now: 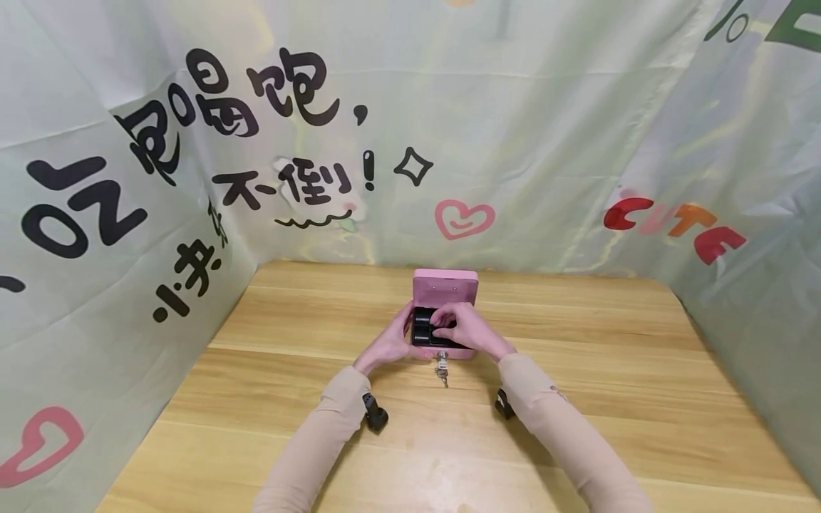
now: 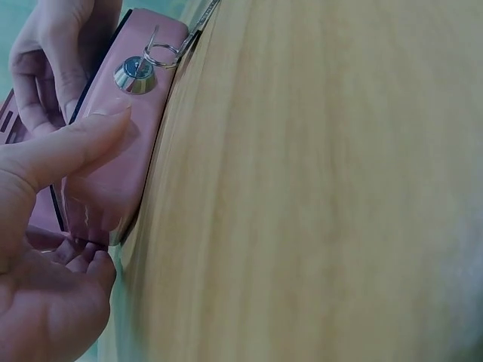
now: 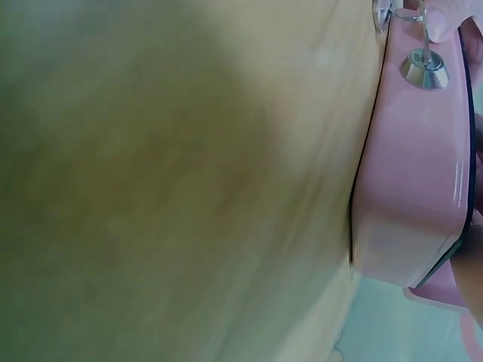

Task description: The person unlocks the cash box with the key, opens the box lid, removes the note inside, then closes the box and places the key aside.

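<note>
A small pink cash box (image 1: pixel 445 285) sits on the wooden table (image 1: pixel 609 385), its lid raised upright at the far side and a black tray (image 1: pixel 425 324) showing inside. No brand or label can be read on the box itself.

The left hand (image 1: pixel 385 345) clasps the box's left end — in the left wrist view the thumb (image 2: pixel 68 147) presses flat on the pink front wall while the other fingers curl under the corner. The right hand (image 1: pixel 465 328) reaches over the box from its right side, fingers bent down onto the black tray; whether they pinch anything there cannot be told.

In the middle of the box's front wall is a round silver lock (image 2: pixel 134 75) with a key in it, and a key ring (image 2: pixel 162 53) hangs from that. In the head view the keys (image 1: pixel 441 370) lie on the table just in front of the box.

Behind the box and to both sides of it hangs a pale green printed backdrop (image 1: pixel 513 142). Left of the box it bears large black Chinese characters, among them "不倒!"; directly behind the box is a pink heart (image 1: pixel 465 218); to the right of the box the word "CUTE" (image 1: pixel 673 228) reads in red and orange letters.
</note>
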Tool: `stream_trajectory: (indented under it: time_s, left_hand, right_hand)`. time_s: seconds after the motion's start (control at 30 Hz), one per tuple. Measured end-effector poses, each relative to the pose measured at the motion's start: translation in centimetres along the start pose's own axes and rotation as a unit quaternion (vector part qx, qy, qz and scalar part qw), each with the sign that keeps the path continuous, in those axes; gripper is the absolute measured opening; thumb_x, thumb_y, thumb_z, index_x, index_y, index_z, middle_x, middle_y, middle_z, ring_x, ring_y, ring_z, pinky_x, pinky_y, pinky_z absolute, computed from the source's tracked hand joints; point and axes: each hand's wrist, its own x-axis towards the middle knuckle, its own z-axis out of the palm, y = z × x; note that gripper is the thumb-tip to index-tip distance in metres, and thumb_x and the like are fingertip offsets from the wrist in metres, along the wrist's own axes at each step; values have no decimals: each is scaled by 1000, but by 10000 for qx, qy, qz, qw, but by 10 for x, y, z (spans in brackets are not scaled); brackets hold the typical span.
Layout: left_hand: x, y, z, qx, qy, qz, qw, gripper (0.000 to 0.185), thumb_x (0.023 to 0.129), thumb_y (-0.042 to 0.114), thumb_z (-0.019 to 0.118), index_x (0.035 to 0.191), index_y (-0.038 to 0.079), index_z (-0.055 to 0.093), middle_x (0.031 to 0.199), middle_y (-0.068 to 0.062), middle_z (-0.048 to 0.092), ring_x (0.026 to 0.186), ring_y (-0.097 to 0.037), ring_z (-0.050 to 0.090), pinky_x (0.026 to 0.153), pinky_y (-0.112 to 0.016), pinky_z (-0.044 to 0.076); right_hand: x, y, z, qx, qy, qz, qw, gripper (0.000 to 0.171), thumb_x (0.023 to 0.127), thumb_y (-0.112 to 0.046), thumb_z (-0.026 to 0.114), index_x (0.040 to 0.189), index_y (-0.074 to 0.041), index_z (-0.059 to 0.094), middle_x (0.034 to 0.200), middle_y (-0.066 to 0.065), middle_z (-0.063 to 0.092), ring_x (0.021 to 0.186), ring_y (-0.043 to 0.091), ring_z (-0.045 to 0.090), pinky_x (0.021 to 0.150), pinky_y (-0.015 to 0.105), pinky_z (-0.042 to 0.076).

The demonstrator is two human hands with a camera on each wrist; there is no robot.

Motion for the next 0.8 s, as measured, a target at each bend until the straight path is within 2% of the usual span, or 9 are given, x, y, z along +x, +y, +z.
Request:
stream_trajectory:
  time_s: [0.2,0.43,0.8]
  left_hand:
    - [0,0,0,99,9,-38,9999,117,69,-4,87,161,10,17,166,-16,25,156,-35,20,129,-53,15]
    - [1,-1,0,152,-27,7,9999,116,69,-3,88,161,10,18,165,-15,28,155,-35,22,129,-52,16]
    - [1,-1,-2,142,-25,-104,9998,120,68,-2,89,162,11,16,166,-14,27,156,-33,22,130,-50,15]
  right_hand:
    - [7,-1,-4,-232,-281,-121,9993,8,82,-1,79,89,-1,74,85,11,76,76,12,68,72,23,59]
    - [13,-1,-8,-196,-612,-81,9979,7,81,1,79,86,0,75,85,13,77,75,11,69,71,19,59]
    - [14,-2,-10,-345,-694,-67,9970,7,79,2,79,81,-1,74,79,11,76,70,6,64,67,15,56]
